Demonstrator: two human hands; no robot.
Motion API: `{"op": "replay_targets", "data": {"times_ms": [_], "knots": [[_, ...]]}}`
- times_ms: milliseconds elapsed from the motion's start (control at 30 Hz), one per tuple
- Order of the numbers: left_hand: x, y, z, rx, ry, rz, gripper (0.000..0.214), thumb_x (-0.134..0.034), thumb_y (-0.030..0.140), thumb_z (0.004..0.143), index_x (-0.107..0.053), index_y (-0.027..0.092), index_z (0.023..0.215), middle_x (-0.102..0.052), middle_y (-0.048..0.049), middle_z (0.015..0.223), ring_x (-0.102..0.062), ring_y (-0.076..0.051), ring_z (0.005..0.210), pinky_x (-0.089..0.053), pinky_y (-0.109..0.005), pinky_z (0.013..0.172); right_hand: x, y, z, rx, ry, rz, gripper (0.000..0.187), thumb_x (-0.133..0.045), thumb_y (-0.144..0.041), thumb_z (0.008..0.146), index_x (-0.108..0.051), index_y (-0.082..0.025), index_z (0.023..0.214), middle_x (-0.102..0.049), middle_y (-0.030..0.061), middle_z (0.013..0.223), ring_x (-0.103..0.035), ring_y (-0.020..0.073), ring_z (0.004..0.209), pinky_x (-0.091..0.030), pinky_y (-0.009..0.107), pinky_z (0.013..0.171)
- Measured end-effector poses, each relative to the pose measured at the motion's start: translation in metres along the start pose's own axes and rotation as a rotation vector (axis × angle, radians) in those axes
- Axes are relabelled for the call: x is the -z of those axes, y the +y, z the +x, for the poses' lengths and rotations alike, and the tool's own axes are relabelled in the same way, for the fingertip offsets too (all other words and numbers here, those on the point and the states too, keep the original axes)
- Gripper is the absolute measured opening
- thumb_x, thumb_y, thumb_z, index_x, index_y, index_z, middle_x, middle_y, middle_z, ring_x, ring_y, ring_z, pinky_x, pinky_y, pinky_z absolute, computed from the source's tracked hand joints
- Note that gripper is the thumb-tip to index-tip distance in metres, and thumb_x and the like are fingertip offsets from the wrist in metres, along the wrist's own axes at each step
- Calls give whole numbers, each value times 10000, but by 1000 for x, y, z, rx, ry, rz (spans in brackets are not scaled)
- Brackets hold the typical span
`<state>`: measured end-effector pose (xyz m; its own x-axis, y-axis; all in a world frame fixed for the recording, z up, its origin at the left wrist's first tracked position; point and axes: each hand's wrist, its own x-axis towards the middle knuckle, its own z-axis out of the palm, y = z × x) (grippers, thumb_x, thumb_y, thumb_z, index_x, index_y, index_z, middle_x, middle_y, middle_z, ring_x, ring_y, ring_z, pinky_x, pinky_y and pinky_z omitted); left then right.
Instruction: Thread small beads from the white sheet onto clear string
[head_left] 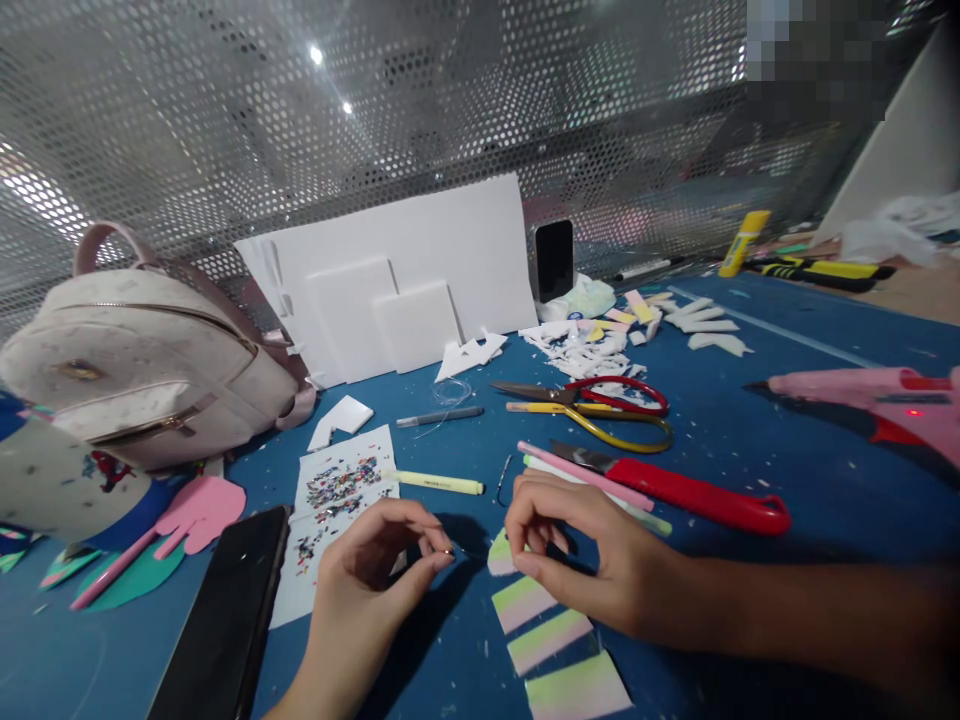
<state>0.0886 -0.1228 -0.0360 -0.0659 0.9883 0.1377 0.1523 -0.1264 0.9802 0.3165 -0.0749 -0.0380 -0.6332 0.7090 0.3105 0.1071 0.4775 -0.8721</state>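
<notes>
My left hand [379, 575] is closed in a pinch, thumb against fingers, with a tiny shiny bead [450, 551] at the tips. A thin clear thread [471, 553] runs from there towards my right hand [600, 550], whose thumb and forefinger are pinched on its other end. Under and below the right hand lie several green-to-pink paper strips [551, 640]. Left of my left hand, small mixed-colour beads [341, 490] are scattered on a white paper sheet [289, 590]. A short beaded strand [504, 480] rests on the table above my right hand.
Scissors [585, 395], a red utility knife [697, 490] and markers [439, 482] lie ahead. A pink glue gun [862, 390] is at right. A black phone [221, 620], a backpack [150, 350] and a cap [75, 480] are at left. White foam boards [480, 240] stand behind.
</notes>
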Motion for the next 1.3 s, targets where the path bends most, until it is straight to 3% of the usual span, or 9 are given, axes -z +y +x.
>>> {"op": "replay_targets", "data": {"times_ms": [967,1300], "knots": [[7,-8,4,-93,-100,-105,242,-764,41,810,-721,245,932,-769,32,787,-706,-112,734,-570,-181,699,-2,1,1,-6,-52,-39,72,-586,-106,863,-606,-175,861,-561,-2,811,-521,125,723,-407,236,633],[0,-3,1,-36,-17,-139,197,-772,54,773,-718,215,875,-744,25,742,-685,-125,702,-550,-204,677,-2,2,0,1,-43,-28,75,-585,-104,863,-606,-176,860,-558,-3,809,-519,125,719,-407,239,633]]}}
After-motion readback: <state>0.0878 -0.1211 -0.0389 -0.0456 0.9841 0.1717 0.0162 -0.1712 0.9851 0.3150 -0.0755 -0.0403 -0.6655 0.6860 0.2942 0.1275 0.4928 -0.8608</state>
